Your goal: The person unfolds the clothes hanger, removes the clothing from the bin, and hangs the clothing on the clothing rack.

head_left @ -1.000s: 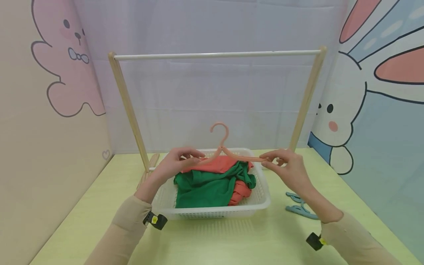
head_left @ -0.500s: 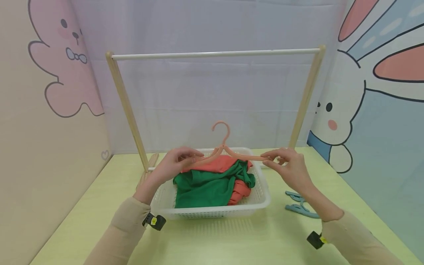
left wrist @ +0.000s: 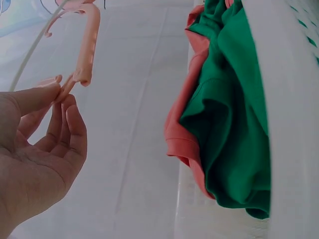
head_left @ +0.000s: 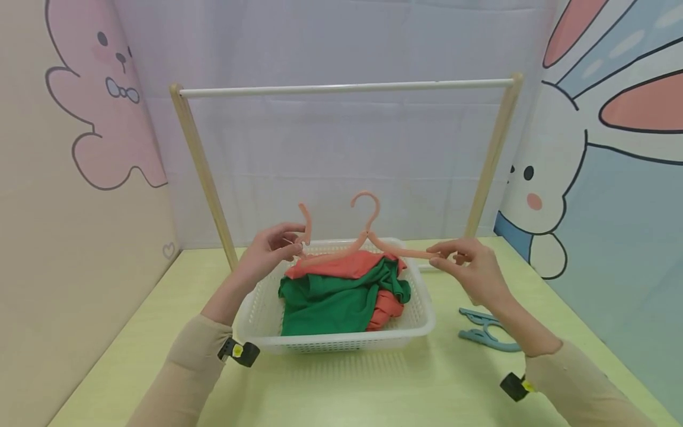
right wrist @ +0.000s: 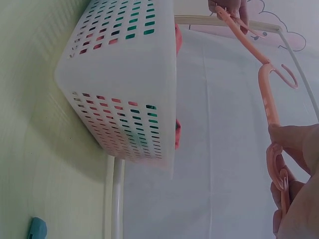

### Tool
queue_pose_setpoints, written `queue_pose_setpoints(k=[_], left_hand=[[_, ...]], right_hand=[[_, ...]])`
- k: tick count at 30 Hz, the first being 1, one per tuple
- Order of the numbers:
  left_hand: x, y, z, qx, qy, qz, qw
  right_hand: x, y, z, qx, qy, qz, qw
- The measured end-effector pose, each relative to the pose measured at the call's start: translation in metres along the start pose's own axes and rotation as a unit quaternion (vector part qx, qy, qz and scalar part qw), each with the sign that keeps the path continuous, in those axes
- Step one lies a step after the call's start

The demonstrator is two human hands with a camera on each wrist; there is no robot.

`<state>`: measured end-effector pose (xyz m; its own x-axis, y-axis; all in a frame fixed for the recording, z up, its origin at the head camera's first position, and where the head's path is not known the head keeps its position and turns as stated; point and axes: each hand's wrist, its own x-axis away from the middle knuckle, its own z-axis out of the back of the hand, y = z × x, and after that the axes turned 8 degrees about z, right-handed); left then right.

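Both hands hold a coral-pink folding hanger above a basket, with its hook pointing up. My left hand pinches the left arm's end, where a short segment sticks upward. In the left wrist view, the thumb and fingertips of the left hand meet on a thin part of the hanger. My right hand pinches the right arm's end. A looped folding part shows at the right hand in the right wrist view. Below lie a green garment and coral cloth.
The white perforated basket holds the garments on the pale green table. Behind it stands a rack with a white bar and wooden posts. A folded teal hanger lies right of the basket.
My left hand has shifted left and slightly up, and a hanger segment now stands upright beside it. The hanger and right hand have moved slightly right.
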<state>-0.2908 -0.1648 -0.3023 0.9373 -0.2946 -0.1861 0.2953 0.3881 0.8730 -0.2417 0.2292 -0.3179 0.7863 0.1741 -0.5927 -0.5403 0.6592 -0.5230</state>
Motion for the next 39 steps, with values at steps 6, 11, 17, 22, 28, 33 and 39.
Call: queue_pose_setpoints(k=[6, 11, 17, 22, 28, 33, 39], left_hand=[[-0.003, 0.002, 0.005, -0.01, -0.016, -0.016, 0.9997], [-0.005, 0.006, 0.006, 0.011, -0.025, -0.022, 0.9994], [-0.002, 0.009, 0.009, 0.008, -0.009, -0.037, 0.9992], [-0.003, 0.005, 0.012, 0.065, 0.029, -0.06, 0.9957], [0.0, 0.003, 0.016, 0.131, 0.065, -0.07, 0.9868], [0.002, 0.002, 0.024, 0.082, 0.048, -0.042, 0.9946], [0.003, 0.004, 0.03, -0.091, 0.014, -0.029, 0.9954]], right_hand=[[0.001, 0.0, -0.002, -0.014, -0.033, -0.011, 0.9993], [-0.001, -0.002, -0.003, -0.013, -0.041, 0.0, 0.9991], [-0.003, -0.003, -0.002, -0.004, -0.042, 0.001, 0.9991], [-0.005, 0.0, 0.001, -0.003, -0.028, 0.004, 0.9996], [-0.005, 0.003, 0.007, -0.008, -0.005, 0.007, 0.9999], [-0.005, 0.004, 0.01, -0.012, -0.01, 0.001, 0.9999], [-0.002, 0.004, 0.01, -0.011, -0.022, 0.006, 0.9997]])
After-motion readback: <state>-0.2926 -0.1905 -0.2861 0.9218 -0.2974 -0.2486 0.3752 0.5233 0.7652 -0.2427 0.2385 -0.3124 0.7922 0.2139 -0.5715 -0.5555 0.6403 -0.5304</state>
